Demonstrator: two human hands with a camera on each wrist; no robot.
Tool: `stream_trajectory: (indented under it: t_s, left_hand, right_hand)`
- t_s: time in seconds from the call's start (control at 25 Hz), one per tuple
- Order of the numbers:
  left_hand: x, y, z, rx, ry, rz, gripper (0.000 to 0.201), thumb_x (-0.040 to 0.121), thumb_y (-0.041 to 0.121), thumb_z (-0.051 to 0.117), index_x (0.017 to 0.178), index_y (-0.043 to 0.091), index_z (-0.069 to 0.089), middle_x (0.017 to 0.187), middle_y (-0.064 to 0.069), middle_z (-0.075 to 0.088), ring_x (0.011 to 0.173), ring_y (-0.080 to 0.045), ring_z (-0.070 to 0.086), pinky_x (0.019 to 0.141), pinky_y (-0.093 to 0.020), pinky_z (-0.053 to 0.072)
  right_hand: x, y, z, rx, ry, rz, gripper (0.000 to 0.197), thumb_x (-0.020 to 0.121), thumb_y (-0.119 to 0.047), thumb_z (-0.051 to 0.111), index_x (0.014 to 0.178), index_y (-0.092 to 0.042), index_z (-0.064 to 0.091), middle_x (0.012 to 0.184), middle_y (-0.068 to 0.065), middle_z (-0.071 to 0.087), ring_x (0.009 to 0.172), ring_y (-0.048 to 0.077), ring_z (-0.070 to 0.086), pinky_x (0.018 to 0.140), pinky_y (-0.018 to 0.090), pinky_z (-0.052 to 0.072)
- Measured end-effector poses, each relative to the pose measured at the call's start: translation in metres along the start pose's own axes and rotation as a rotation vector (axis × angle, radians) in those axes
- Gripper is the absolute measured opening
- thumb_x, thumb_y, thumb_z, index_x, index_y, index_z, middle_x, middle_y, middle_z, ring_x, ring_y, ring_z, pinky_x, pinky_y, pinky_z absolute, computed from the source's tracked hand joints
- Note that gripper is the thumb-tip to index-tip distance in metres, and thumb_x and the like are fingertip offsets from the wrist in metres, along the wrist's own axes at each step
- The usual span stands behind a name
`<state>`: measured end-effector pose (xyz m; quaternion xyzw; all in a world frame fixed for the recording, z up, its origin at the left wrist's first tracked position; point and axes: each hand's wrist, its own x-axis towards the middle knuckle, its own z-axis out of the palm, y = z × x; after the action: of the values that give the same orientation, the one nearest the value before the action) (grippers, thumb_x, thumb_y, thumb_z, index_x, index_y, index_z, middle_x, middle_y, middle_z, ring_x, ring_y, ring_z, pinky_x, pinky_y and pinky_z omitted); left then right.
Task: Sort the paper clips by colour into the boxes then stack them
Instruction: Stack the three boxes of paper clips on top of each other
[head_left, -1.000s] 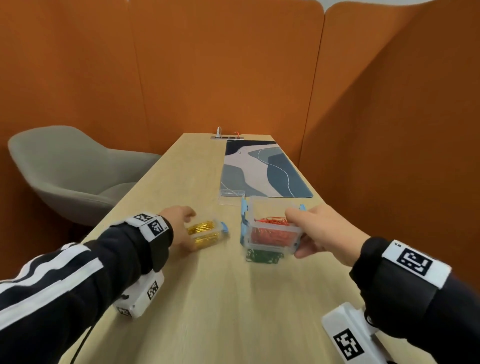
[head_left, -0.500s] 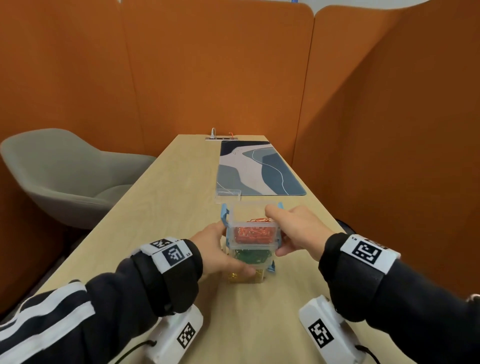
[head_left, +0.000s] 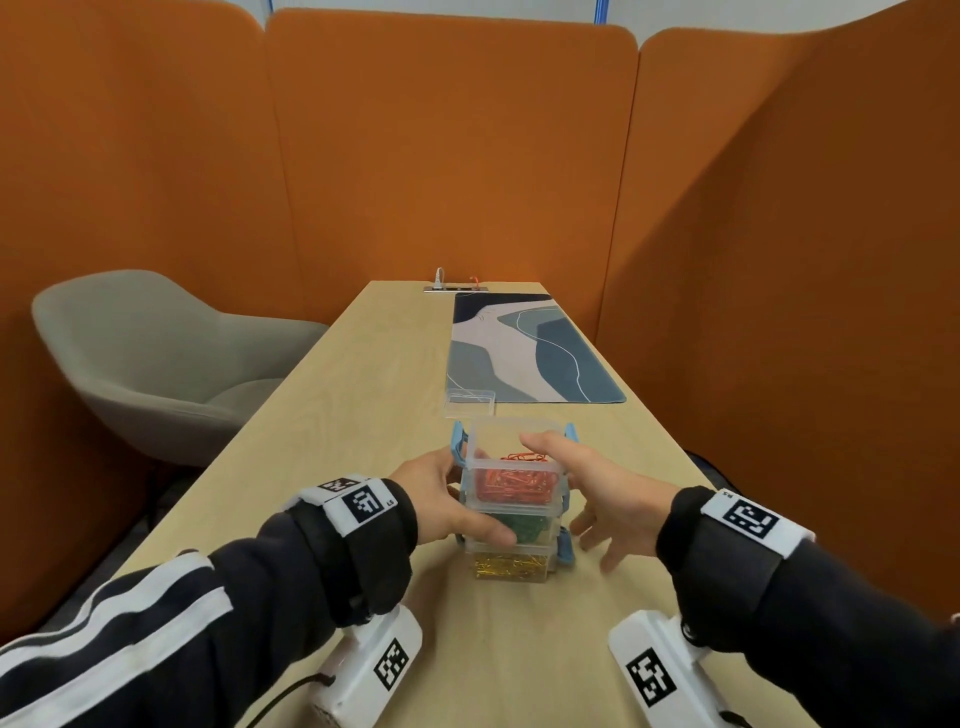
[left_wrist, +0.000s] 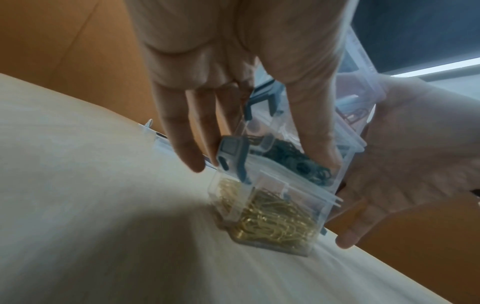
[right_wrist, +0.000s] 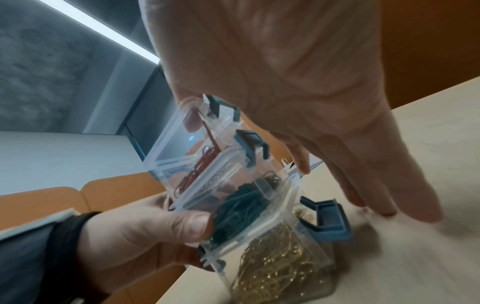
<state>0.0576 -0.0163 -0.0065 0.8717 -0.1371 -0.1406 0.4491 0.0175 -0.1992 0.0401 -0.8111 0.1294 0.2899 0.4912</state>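
Clear boxes with blue latches stand stacked on the table (head_left: 363, 415). The gold-clip box (head_left: 511, 565) is at the bottom, the green-clip box (head_left: 524, 527) sits on it, and the red-clip box (head_left: 511, 483) is above, under an empty clear box (head_left: 511, 436). My left hand (head_left: 467, 499) holds the stack from the left, thumb pressed on the front of the green-clip box (right_wrist: 239, 207), fingers behind. My right hand (head_left: 569, 501) lies against the right side, fingers straight and spread down to the table, thumb over the top. The gold-clip box (left_wrist: 272, 222) rests flat on the wood.
A loose clear lid (head_left: 470, 402) lies just beyond the stack, at the near end of a patterned desk mat (head_left: 519, 353). A grey chair (head_left: 156, 364) stands to the left. Orange partitions close in the far end and right side. A socket strip (head_left: 456, 287) sits at the far edge.
The gold-clip box, earlier apart at the left, now sits under the red and green boxes. My right hand's fingers have straightened off the stack and spread towards the table.
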Motion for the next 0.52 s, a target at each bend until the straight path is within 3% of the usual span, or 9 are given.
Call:
stream_trajectory:
  t_s: [0.08,0.16,0.24,0.36,0.52]
  left_hand:
    - [0.001,-0.001,0.004,-0.044,-0.030,0.017,0.081,0.039,0.046,0.089,0.112,0.028,0.059,0.105,0.009,0.069,0.103,-0.009,0.062,0.094,-0.030,0.050]
    - [-0.002,0.000,0.007,-0.070,-0.022,0.024,0.072,0.050,0.030,0.090,0.115,0.026,0.057,0.104,0.009,0.069,0.102,-0.007,0.060,0.082,-0.016,0.047]
    - [-0.005,0.001,0.009,-0.087,0.025,0.017,0.067,0.054,0.021,0.089,0.113,0.028,0.057,0.102,0.009,0.068,0.101,-0.008,0.060,0.073,-0.011,0.043]
    - [-0.006,0.003,0.013,-0.093,0.067,-0.003,0.068,0.054,0.018,0.089,0.111,0.030,0.055,0.102,0.010,0.067,0.101,-0.011,0.060,0.076,-0.015,0.045]
    - [-0.007,0.007,0.013,-0.062,0.086,-0.023,0.074,0.051,0.018,0.090,0.116,0.029,0.055,0.106,0.007,0.068,0.104,-0.015,0.061,0.095,-0.032,0.048]
  right_hand:
    - [0.000,0.001,-0.003,0.017,-0.028,-0.018,0.103,0.056,-0.083,0.036,0.143,-0.028,0.030,0.152,0.022,0.023,0.138,0.042,0.024,0.108,0.059,0.023]
    - [0.001,0.004,-0.006,0.030,-0.029,-0.043,0.098,0.056,-0.081,0.039,0.139,-0.029,0.037,0.150,0.018,0.028,0.136,0.042,0.030,0.107,0.059,0.024]
    - [0.001,0.007,-0.009,0.008,-0.001,-0.069,0.082,0.062,-0.077,0.044,0.127,-0.026,0.048,0.139,0.013,0.041,0.126,0.038,0.042,0.106,0.058,0.029]
    - [-0.002,0.004,-0.011,0.029,0.102,-0.153,0.044,0.089,-0.052,0.044,0.115,-0.019,0.057,0.117,0.007,0.053,0.106,0.030,0.057,0.099,0.047,0.045]
    - [-0.008,-0.005,-0.011,0.000,0.216,-0.170,0.044,0.093,-0.043,0.046,0.119,-0.010,0.060,0.111,0.016,0.063,0.090,0.028,0.065,0.074,0.031,0.056]
